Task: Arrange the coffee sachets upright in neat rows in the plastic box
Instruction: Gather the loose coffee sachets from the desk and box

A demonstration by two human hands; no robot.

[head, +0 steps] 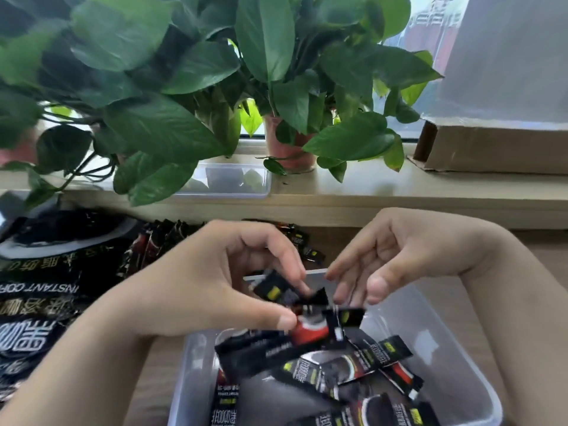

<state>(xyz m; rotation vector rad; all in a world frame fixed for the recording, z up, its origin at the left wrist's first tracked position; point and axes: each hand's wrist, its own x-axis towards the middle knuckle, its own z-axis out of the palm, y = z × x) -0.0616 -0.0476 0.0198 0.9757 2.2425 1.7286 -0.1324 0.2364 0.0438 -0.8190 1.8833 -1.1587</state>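
A clear plastic box (455,358) sits at the bottom centre, holding several black coffee sachets (332,370) lying jumbled and flat. My left hand (215,284) hovers above the box, pinching a few black-and-red sachets (307,321) between thumb and fingers. Just to its right, my right hand (396,259) is over the box with fingers spread and pointing down toward those sachets, holding nothing. More sachets (166,238) lie on the wooden table behind my left hand.
A large black instant-coffee bag (40,287) lies on the left of the table. On the windowsill behind are leafy potted plants (289,149), a second clear plastic container (233,179) and a cardboard box (491,149) at right.
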